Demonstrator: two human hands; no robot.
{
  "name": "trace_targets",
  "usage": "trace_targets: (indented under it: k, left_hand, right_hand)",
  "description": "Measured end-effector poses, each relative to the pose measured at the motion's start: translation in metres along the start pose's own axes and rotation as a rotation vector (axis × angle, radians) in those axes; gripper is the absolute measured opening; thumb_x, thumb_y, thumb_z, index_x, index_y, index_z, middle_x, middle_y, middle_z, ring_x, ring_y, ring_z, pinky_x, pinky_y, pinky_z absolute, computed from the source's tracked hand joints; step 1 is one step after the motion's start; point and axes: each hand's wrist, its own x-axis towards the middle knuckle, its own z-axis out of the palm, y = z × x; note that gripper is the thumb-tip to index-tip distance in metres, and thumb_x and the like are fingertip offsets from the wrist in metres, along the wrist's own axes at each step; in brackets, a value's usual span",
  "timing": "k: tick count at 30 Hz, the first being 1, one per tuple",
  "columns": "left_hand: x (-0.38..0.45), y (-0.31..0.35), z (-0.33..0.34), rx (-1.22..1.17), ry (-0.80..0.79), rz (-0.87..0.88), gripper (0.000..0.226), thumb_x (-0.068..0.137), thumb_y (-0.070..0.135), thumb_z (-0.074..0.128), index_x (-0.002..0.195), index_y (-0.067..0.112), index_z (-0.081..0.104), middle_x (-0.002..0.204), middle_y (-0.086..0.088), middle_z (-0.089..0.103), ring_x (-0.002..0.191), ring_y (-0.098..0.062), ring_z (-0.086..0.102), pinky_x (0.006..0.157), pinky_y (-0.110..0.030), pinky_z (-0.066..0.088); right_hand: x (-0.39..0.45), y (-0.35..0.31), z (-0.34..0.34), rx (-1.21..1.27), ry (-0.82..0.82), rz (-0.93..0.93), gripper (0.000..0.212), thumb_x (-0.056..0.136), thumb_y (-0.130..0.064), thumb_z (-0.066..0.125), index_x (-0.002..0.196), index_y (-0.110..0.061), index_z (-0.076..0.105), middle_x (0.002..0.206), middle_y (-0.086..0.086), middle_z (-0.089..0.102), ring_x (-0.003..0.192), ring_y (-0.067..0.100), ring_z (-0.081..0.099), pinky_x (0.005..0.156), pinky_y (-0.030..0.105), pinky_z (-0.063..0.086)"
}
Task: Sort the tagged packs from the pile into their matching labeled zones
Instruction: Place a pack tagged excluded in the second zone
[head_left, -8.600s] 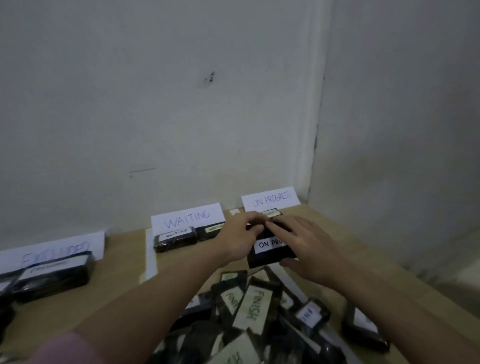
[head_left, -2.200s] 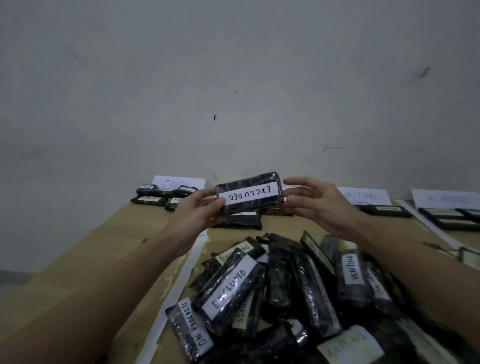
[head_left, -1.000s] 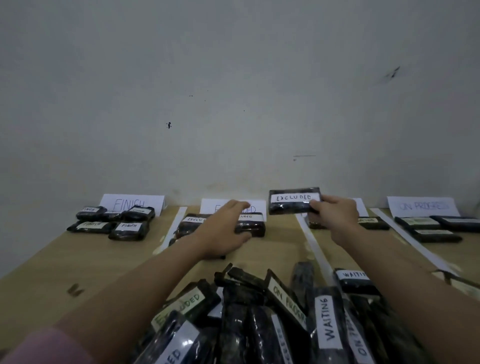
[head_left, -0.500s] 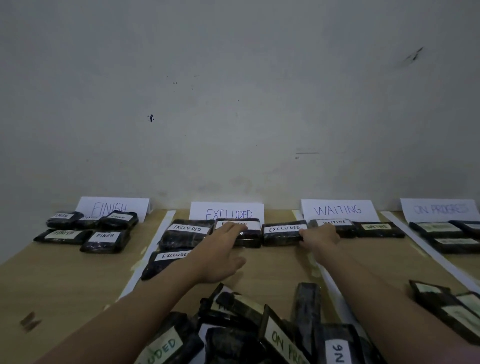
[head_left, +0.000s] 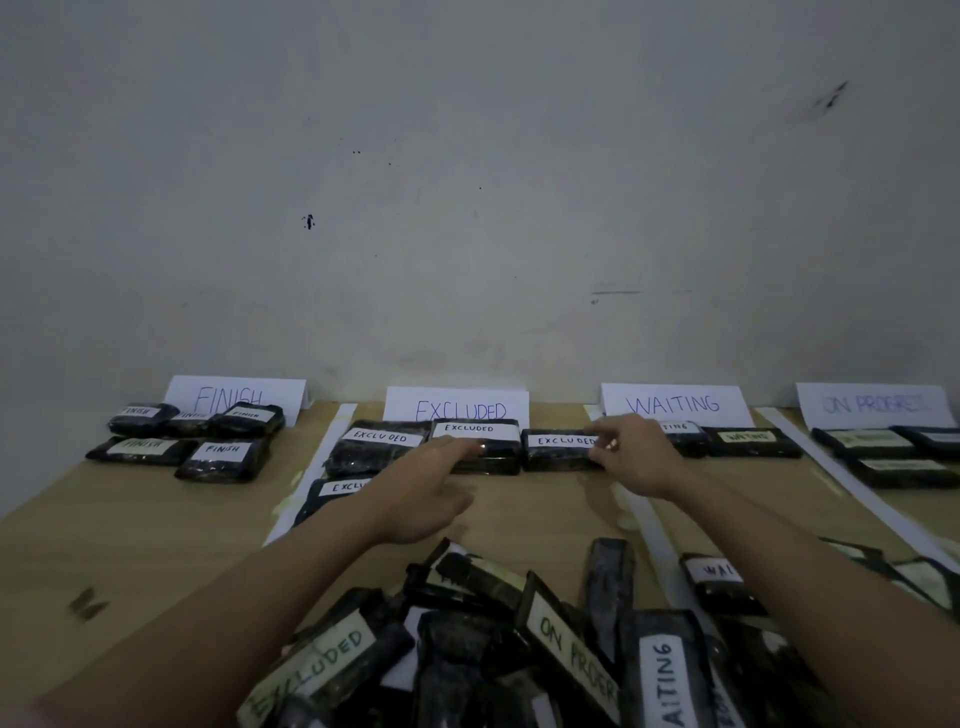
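A black pack tagged EXCLUDED (head_left: 558, 451) lies at the right end of the row under the EXCLUDED sign (head_left: 457, 408). My right hand (head_left: 636, 460) pinches that pack's right end, fingers on top and thumb at the front. My left hand (head_left: 426, 488) reaches forward with straight fingers, and its tips touch the middle EXCLUDED pack (head_left: 475, 441). Two more EXCLUDED packs (head_left: 376, 447) sit left of it, one partly hidden by my left arm. The pile of tagged packs (head_left: 519, 649) fills the near edge between my forearms.
The FINISH sign (head_left: 236, 397) with several packs stands far left, and the WAITING sign (head_left: 675, 405) with packs (head_left: 748, 441) is right of centre. The ON PROGRESS sign (head_left: 872, 405) with packs is far right. White tape strips (head_left: 649, 525) divide the wooden table (head_left: 130, 519).
My right hand has brought the EXCLUDED pack down from the air into the EXCLUDED row and stays on its right end. My left hand has kept to the middle pack.
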Motion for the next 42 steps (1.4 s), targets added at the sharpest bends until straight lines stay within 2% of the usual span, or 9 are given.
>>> trace_targets:
  k: [4,9,14,18,21,25,28,33,42]
  left_hand:
    - [-0.006,0.017,-0.003,0.002,-0.033,0.058,0.05,0.092,0.017,0.052,0.14,0.013,0.036,0.142,-0.002,0.043,0.13,-0.013,0.04,0.103,-0.019,0.029]
    - [-0.007,0.043,0.0,0.004,-0.036,0.116,0.046,0.092,0.014,0.051,0.136,0.011,0.04,0.137,-0.004,0.047,0.126,-0.015,0.043,0.096,-0.012,0.027]
    - [-0.009,0.061,0.0,-0.001,-0.038,0.145,0.042,0.093,0.018,0.052,0.133,0.011,0.044,0.134,-0.005,0.05,0.123,-0.016,0.045,0.101,-0.024,0.034]
    - [-0.01,0.074,-0.005,-0.184,-0.011,0.047,0.04,0.092,0.024,0.053,0.13,0.011,0.048,0.129,-0.005,0.055,0.118,-0.017,0.051,0.1,-0.028,0.04]
    - [-0.011,0.086,-0.012,-0.408,-0.003,-0.162,0.043,0.095,0.045,0.04,0.124,0.016,0.051,0.119,-0.003,0.059,0.109,-0.019,0.055,0.084,-0.032,0.046]
    - [-0.013,0.105,-0.024,-0.913,-0.143,-0.408,0.052,0.09,0.059,0.035,0.116,0.019,0.055,0.11,-0.007,0.063,0.086,-0.021,0.069,0.057,-0.025,0.05]
    - [-0.018,0.117,-0.028,-1.144,-0.108,-0.323,0.033,0.092,0.042,0.048,0.105,0.015,0.06,0.097,-0.005,0.066,0.067,-0.015,0.069,0.052,-0.021,0.052]
    - [-0.032,0.114,-0.024,-0.939,0.259,-0.059,0.031,0.075,0.012,0.073,0.105,0.016,0.064,0.11,-0.007,0.062,0.083,-0.017,0.067,0.069,-0.02,0.056]
    - [-0.052,0.121,-0.026,-0.885,0.267,0.067,0.043,0.071,-0.007,0.072,0.108,0.014,0.062,0.102,0.002,0.064,0.077,-0.002,0.068,0.074,-0.015,0.055]
  right_hand:
    - [-0.042,-0.016,-0.029,-0.138,-0.301,-0.214,0.025,0.09,-0.027,0.059,0.112,-0.016,0.067,0.106,0.002,0.067,0.085,0.007,0.056,0.077,0.02,0.042]
    - [-0.079,-0.013,-0.025,-0.203,-0.421,-0.073,0.036,0.082,-0.044,0.065,0.102,-0.015,0.071,0.1,0.004,0.067,0.074,0.009,0.059,0.078,0.026,0.05]
    - [-0.091,-0.019,-0.022,0.302,-0.272,0.168,0.023,0.072,-0.017,0.08,0.09,-0.006,0.07,0.082,0.01,0.067,0.063,0.014,0.062,0.064,0.026,0.057]
    - [-0.096,-0.035,-0.045,0.367,0.055,0.008,0.027,0.069,-0.01,0.08,0.093,-0.015,0.068,0.094,0.003,0.066,0.084,0.019,0.063,0.075,0.031,0.054]
    - [-0.105,-0.047,-0.066,0.612,0.3,-0.128,0.027,0.073,-0.004,0.075,0.091,-0.02,0.062,0.101,0.003,0.063,0.087,0.021,0.065,0.077,0.032,0.056]
    - [-0.12,-0.054,-0.083,0.962,0.358,-0.232,0.028,0.08,0.004,0.066,0.094,-0.018,0.057,0.104,-0.002,0.061,0.09,0.016,0.068,0.08,0.025,0.056]
    - [-0.129,-0.047,-0.083,0.981,0.369,-0.214,0.027,0.083,0.002,0.064,0.097,-0.02,0.057,0.109,-0.006,0.06,0.094,0.013,0.067,0.081,0.027,0.056]
    - [-0.143,-0.037,-0.081,1.087,0.363,-0.157,0.019,0.081,0.001,0.066,0.094,-0.012,0.061,0.097,0.004,0.065,0.08,0.012,0.069,0.069,0.027,0.057]
    - [-0.153,-0.031,-0.079,1.095,0.382,-0.178,0.021,0.079,0.004,0.066,0.09,-0.013,0.06,0.095,0.012,0.064,0.077,0.012,0.07,0.07,0.025,0.057]
